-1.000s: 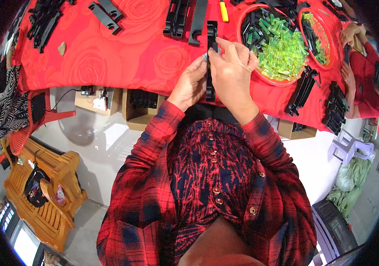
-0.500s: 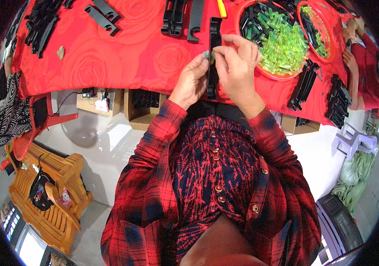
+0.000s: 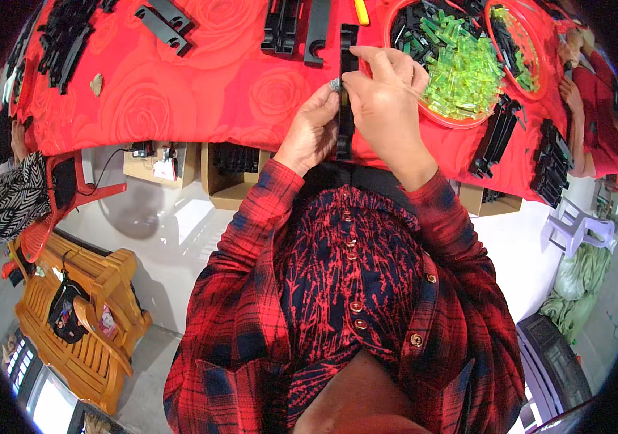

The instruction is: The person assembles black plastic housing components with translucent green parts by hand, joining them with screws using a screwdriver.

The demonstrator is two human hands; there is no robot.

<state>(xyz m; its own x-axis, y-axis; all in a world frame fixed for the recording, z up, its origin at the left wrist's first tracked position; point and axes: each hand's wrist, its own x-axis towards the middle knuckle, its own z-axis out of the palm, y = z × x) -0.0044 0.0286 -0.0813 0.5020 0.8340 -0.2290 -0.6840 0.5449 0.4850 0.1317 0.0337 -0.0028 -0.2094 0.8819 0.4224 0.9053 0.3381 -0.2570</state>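
The person's left hand (image 3: 314,129) and right hand (image 3: 380,98) meet over the near edge of a table covered with a red rose-patterned cloth (image 3: 200,94), and both are closed on a long black plastic strip (image 3: 346,108) that runs straight away from the body, its far end lying on the cloth and its near end reaching the table edge. The left hand grips the strip from its left side, with the fingertips pinching a small grey metal piece (image 3: 335,84) against it; the right hand wraps over the strip from the right, fingers curled down on top of it, so the middle of the strip is hidden under the two hands. Just to the right of the right hand sits a round red bowl (image 3: 445,121) heaped with translucent green plastic pieces (image 3: 461,72) and some black ones, and a second red bowl (image 3: 522,50) stands beyond it. More black plastic parts (image 3: 296,29) lie on the cloth just past the hands, others farther left (image 3: 164,18), and stacks of them (image 3: 496,137) rest at the right edge of the table. Another person's hand (image 3: 571,90) shows at the far right beside a red sleeve. Cardboard boxes (image 3: 233,170) stand under the table, and a wooden chair (image 3: 81,325) is on the floor at lower left.
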